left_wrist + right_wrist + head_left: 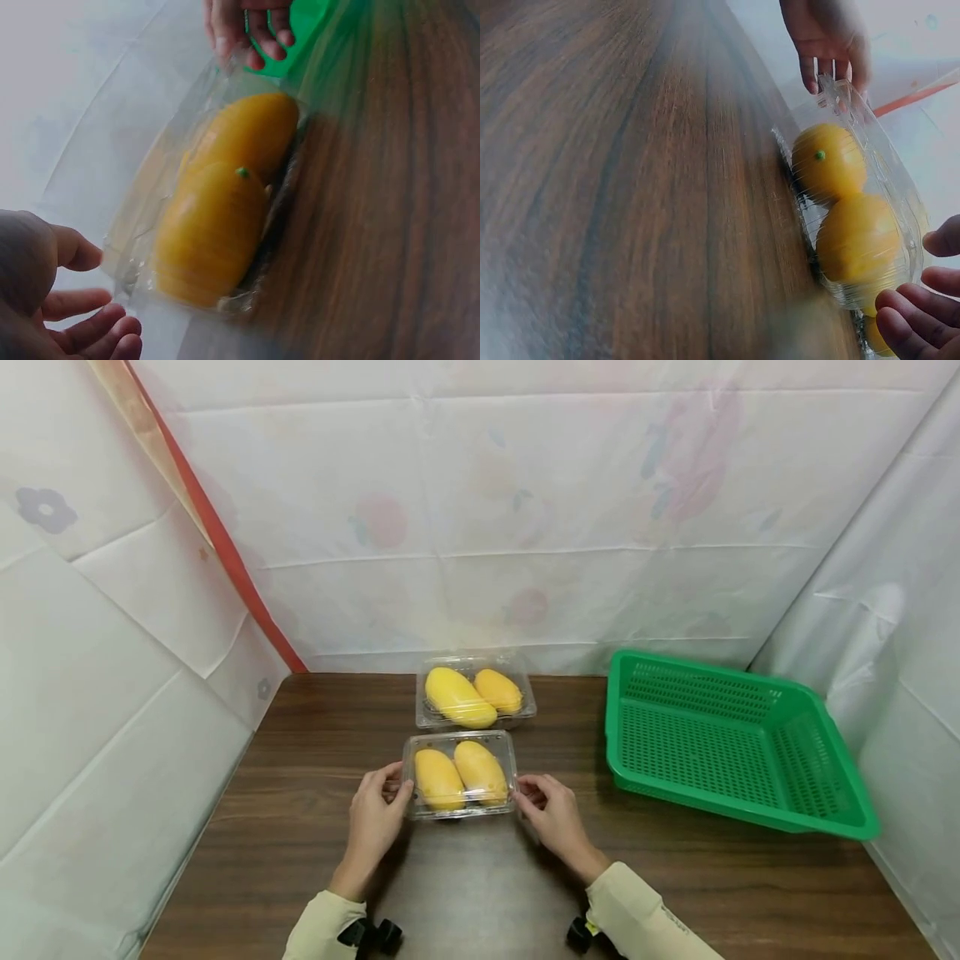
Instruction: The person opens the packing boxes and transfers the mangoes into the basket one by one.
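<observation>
Two yellow mangoes (481,772) lie side by side in a lidded clear plastic box (461,814) on the table. At the box's left side is my left hand (377,810), its thumb tip right at the edge and its fingers spread in the left wrist view. My right hand (553,817) is at the opposite side, with loosely bent fingers close against the plastic in the right wrist view. Behind this box sits a second clear box (425,717) holding two more mangoes (459,697).
A green plastic basket (738,814) with slotted sides stands on the right of the brown wooden table (300,827). White printed sheeting (480,510) hangs behind the table and along both sides. A red strip (217,531) runs down the left corner.
</observation>
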{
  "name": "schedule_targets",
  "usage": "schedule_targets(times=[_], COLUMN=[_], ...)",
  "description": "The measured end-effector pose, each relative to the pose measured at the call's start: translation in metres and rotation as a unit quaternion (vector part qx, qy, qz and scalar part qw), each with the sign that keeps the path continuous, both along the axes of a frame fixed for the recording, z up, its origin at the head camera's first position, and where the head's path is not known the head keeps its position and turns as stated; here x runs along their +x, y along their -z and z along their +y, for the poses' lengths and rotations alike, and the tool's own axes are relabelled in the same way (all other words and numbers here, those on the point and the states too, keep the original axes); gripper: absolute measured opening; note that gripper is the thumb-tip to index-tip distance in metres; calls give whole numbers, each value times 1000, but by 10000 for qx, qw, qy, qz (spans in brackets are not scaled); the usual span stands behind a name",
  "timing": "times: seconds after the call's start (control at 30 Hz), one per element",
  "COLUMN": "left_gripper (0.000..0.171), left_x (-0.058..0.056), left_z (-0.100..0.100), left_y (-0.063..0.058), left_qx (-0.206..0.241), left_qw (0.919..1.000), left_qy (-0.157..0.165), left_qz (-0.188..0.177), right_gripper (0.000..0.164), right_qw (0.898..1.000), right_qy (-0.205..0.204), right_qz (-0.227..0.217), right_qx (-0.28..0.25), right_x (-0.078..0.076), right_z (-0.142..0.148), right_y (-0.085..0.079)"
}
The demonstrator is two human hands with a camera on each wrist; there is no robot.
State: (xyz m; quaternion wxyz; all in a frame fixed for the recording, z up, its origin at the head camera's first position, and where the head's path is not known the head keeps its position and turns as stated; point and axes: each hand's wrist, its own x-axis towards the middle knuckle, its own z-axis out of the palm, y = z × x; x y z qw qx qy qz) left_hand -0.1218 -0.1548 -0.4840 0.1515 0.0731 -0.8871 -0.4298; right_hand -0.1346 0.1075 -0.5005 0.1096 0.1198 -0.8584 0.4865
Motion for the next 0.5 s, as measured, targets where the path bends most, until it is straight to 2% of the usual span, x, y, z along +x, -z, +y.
schedule_targets(times=[0.17, 0.37, 0.5], left_gripper=[23, 7, 10], left_x=[1, 7, 13], left_z=[-3, -1, 2], left_y=[-4, -5, -9], left_qx=[-102, -39, 12], left_qw=[9999, 10000, 9996], left_qy=[0, 15, 223], left_qz=[17, -44, -175], right_gripper=[10, 10, 11], right_qw=[9996, 9973, 9964], right_qy=[75, 355, 436], right_qz=[-270, -640, -719], right_qx=[-99, -76, -87], right_x=[1, 1, 2], right_z=[0, 0, 1], right_y=[0, -1, -1])
